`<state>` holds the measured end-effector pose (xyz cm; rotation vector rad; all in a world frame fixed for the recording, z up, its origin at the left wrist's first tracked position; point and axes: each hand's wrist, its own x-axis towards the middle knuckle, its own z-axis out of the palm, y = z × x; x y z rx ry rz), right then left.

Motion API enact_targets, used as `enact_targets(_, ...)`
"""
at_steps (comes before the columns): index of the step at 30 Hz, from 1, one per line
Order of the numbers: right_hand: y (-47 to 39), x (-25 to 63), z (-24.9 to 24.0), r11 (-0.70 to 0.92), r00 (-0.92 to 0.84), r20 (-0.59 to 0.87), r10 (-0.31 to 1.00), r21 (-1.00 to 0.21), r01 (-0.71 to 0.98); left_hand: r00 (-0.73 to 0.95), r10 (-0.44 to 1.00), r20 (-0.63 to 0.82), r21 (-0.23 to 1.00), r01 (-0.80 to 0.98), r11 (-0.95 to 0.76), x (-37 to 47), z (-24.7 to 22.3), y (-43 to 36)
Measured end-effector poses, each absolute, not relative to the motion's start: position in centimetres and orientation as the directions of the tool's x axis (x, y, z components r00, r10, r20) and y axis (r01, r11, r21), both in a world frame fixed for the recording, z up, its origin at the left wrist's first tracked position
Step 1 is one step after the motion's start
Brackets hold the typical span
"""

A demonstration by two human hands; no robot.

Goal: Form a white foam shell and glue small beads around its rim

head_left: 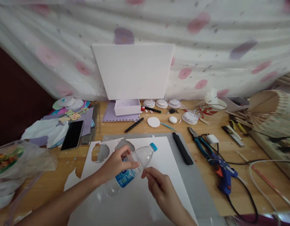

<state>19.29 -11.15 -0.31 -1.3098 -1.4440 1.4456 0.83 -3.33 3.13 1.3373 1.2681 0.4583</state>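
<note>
1. Left hand, head view: closed around the upper body of a clear plastic bottle, thumb laid across the side facing the camera, fingers curled on the far side.
2. Bottle location: over the white sheet, centre-front of the workspace, between the two hands. Whether its base touches the sheet: cannot tell.
3. Bottle orientation: long axis diagonal, tilted well off upright. Blue cap points to the upper right, away from the person; base points to the lower left, partly hidden by the left wrist. Blue label faces up towards the camera, its lettering slanting along the same diagonal.
4. Right hand: thumb and index finger pinched narrow, just beside the bottle's shoulder, apparently gripping a thin strand that crosses the shoulder. Full loop or not: cannot tell.
5. Surroundings: sheet, with cut-outs near its far left corner, lies on a grey mat. Pliers and a blue glue gun sit to the right.
</note>
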Motion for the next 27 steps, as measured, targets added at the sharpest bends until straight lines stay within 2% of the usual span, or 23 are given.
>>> enact_targets(9, -11.6, 20.0, 0.3, -0.125, -0.262, -0.183, 0.947, -0.966, 0.225, 0.309, 0.828, -0.468, 0.884, 0.147, 0.444, 1.2, 3.4, -5.7)
enact_targets(16, -11.9, 20.3, 1.6, -0.019, -0.289, -0.068, 0.955, -0.985, 0.171, 0.346, 0.801, -0.489, 0.812, -0.155, 0.563, 1.5, 3.5, -7.2)
enact_targets(21, -12.6, 20.6, 1.5, -0.016, -0.314, -0.053, 0.948, -0.993, 0.117, 0.357, 0.818, -0.452, 0.823, -0.188, 0.537, 1.2, 3.0, -8.0)
enact_targets(27, -13.0, 20.7, 2.2, -0.015, -0.349, -0.053, 0.936, -0.994, 0.110, 0.495, 0.767, -0.407, 0.774, -0.258, 0.578, 1.0, 2.2, -9.1)
